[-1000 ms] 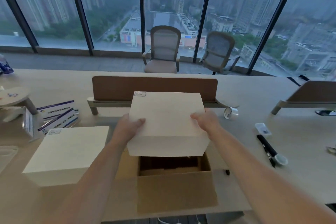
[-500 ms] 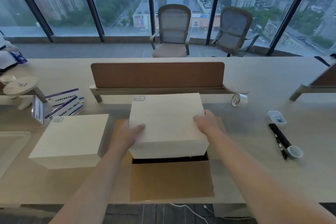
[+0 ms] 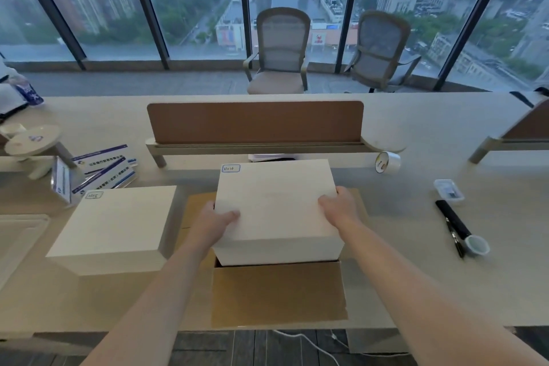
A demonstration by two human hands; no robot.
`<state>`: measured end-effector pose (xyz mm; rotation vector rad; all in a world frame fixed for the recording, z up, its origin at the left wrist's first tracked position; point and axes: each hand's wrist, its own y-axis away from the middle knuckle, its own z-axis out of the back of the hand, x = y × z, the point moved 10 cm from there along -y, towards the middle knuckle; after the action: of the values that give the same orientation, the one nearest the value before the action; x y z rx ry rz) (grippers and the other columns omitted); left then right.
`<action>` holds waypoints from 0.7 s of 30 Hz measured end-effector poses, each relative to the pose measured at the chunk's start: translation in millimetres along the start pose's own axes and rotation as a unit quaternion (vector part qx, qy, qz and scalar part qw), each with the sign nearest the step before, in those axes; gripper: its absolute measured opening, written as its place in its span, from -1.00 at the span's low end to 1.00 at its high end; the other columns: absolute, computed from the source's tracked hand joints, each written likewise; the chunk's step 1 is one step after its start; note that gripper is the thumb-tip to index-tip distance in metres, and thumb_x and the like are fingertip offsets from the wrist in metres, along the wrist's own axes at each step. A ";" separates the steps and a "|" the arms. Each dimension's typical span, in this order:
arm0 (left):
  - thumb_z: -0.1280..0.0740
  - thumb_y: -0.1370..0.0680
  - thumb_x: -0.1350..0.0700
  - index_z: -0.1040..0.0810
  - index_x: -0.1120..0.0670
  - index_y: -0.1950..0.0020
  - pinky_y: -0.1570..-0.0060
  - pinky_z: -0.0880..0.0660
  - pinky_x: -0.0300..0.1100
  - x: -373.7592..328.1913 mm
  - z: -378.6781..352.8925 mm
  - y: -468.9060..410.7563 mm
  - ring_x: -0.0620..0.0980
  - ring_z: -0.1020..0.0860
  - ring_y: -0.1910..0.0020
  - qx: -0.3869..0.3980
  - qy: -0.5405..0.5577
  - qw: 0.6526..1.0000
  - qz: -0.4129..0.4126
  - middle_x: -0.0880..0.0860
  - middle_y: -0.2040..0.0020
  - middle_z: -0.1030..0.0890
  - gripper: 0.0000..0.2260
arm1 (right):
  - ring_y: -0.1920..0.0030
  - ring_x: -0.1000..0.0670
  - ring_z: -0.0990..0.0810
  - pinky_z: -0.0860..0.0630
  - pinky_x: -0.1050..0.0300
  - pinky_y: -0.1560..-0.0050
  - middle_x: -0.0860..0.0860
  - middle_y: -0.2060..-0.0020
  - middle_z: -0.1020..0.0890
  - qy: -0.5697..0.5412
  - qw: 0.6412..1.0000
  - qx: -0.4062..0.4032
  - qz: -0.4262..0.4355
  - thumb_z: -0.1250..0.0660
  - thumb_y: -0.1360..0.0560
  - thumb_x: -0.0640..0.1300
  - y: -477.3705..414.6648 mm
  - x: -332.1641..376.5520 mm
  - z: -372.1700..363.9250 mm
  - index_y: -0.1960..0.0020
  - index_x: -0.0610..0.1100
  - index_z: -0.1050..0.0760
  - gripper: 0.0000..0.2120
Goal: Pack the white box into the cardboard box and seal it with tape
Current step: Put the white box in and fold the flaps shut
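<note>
- Left of centre, toward the near edge of the tabletop (image 3: 416, 276): a second white box (image 3: 116, 226) lies flat with a labelled far-left corner. Neither hand touches it. I judge it's not part of this step.
- My left hand (image 3: 214, 218) grips the left side of the white box (image 3: 276, 208). The thumb is on the top face and the fingers curl down the side wall, tips hidden.
- White box: centre, at the near edge, with its bottom inside the mouth of the cardboard box (image 3: 279, 291). Most of its height stands above the rim. It looks level, with no visible snag on the walls.
- Cardboard box: open. The near flap is folded out toward me over the near edge, and the side flaps are spread left and right beneath my hands. The far flap is hidden behind the white box.
- My right hand (image 3: 338, 202) has the mirror grip on the right side, fingers wrapped over the top edge and closed on the box.
- Tape roll (image 3: 386, 161): right of centre, toward the far side, by the right end of the divider (image 3: 255, 122). It stands on edge, well apart from both hands.
- Further right: a black marker (image 3: 451, 221), not needed yet.
- Status, my read: packing is in progress and the box is only partly in.
- Left to do: lower it to the bottom, let go, close the flaps, fetch the tape and seal the seam. Nothing is sealed yet.
</note>
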<state>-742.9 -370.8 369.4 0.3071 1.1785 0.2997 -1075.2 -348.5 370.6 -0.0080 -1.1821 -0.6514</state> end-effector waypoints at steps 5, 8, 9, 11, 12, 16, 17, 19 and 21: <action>-0.44 -0.52 0.08 -0.43 0.06 -0.17 0.16 -0.47 -0.11 11.2 -8.1 -4.4 -0.06 -0.56 0.07 0.005 0.003 1.000 0.003 -0.01 -0.04 -0.58 -0.71 | 0.03 -0.08 -0.59 -0.54 -0.01 -0.02 -0.02 0.04 -0.60 0.001 1.000 0.006 -0.008 -0.27 -0.51 -0.20 -2.6 -16.4 -5.5 -0.13 -0.10 -0.46 -0.80; -0.45 -0.50 0.10 -0.47 0.07 -0.16 0.12 -0.50 -0.09 25.0 -10.1 -12.9 0.00 -0.59 0.02 0.005 -0.011 1.000 0.016 0.00 -0.04 -0.61 -0.71 | 0.04 -0.08 -0.58 -0.55 -0.04 -0.04 0.00 0.06 -0.60 0.010 1.000 0.005 -0.016 -0.26 -0.51 -0.19 -5.9 -29.9 -13.2 -0.09 -0.06 -0.45 -0.84; -0.46 -0.50 0.11 -0.49 0.09 -0.16 0.09 -0.51 -0.08 31.0 -10.3 -16.9 0.03 -0.60 0.00 0.003 -0.017 1.000 0.022 0.02 -0.05 -0.62 -0.72 | 0.04 -0.08 -0.59 -0.56 -0.04 -0.03 0.01 0.06 -0.61 0.009 1.000 0.006 -0.019 -0.26 -0.50 -0.19 -6.8 -34.5 -16.4 -0.09 -0.05 -0.46 -0.82; -0.48 -0.47 0.13 -0.52 0.14 -0.15 0.01 -0.55 -0.03 43.2 -11.5 -24.8 0.08 -0.61 -0.02 0.003 -0.028 0.999 0.031 0.06 -0.08 -0.63 -0.70 | 0.04 -0.07 -0.59 -0.55 0.00 0.00 0.04 0.08 -0.61 0.016 1.000 0.010 -0.022 -0.26 -0.49 -0.20 -9.8 -44.0 -23.8 -0.11 -0.04 -0.47 -0.79; -0.50 -0.46 0.12 -0.54 0.15 -0.15 -0.04 -0.56 0.01 48.9 -12.1 -28.2 0.10 -0.62 -0.02 0.003 -0.036 0.999 0.037 0.07 -0.09 -0.64 -0.69 | 0.03 -0.08 -0.59 -0.54 0.01 0.01 0.04 0.08 -0.60 0.024 0.999 0.014 -0.022 -0.27 -0.50 -0.20 -11.7 -48.6 -27.3 -0.12 -0.04 -0.47 -0.79; -0.51 -0.44 0.09 -0.56 0.15 -0.15 -0.09 -0.56 0.07 70.4 -15.5 -40.9 0.12 -0.62 -0.04 0.010 -0.054 0.996 0.067 0.10 -0.11 -0.64 -0.66 | -0.03 -0.11 -0.59 -0.55 -0.02 -0.06 0.00 -0.01 -0.64 0.083 0.996 0.019 -0.023 -0.30 -0.52 -0.14 -21.1 -66.3 -38.3 -0.10 -0.02 -0.50 -0.84; -0.52 -0.40 0.03 -0.56 0.13 -0.15 -0.11 -0.55 0.07 72.6 -16.5 -43.3 0.12 -0.61 -0.06 0.012 -0.063 0.996 0.067 0.09 -0.11 -0.63 -0.62 | -0.06 -0.11 -0.58 -0.53 0.00 -0.05 0.00 -0.03 -0.65 0.106 0.994 0.011 -0.023 -0.30 -0.52 -0.11 -23.2 -69.2 -38.8 -0.10 -0.02 -0.50 -0.83; -0.51 -0.27 -0.14 -0.57 0.06 -0.13 -0.17 -0.51 0.06 78.2 -16.3 -50.5 0.10 -0.57 -0.12 0.005 -0.103 0.992 0.069 0.08 -0.16 -0.58 -0.49 | -0.13 -0.13 -0.56 -0.48 0.04 -0.01 0.01 -0.06 -0.65 0.157 0.987 -0.004 -0.021 -0.31 -0.51 -0.07 -26.9 -74.3 -40.5 -0.12 -0.01 -0.52 -0.81; -0.50 -0.34 -0.11 -0.56 0.06 -0.18 -0.23 -0.44 -0.02 77.8 -16.6 -53.4 0.11 -0.51 -0.18 0.001 -0.142 0.987 0.069 0.09 -0.20 -0.47 -0.52 | -0.16 -0.14 -0.55 -0.48 0.04 -0.02 0.01 -0.09 -0.66 0.187 0.982 -0.002 -0.024 -0.31 -0.50 -0.03 -30.7 -81.3 -43.5 -0.13 0.00 -0.52 -0.79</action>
<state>-727.3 -388.6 276.5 0.4198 0.8779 0.3626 -1070.6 -350.2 273.6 0.1358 -0.8204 -0.6647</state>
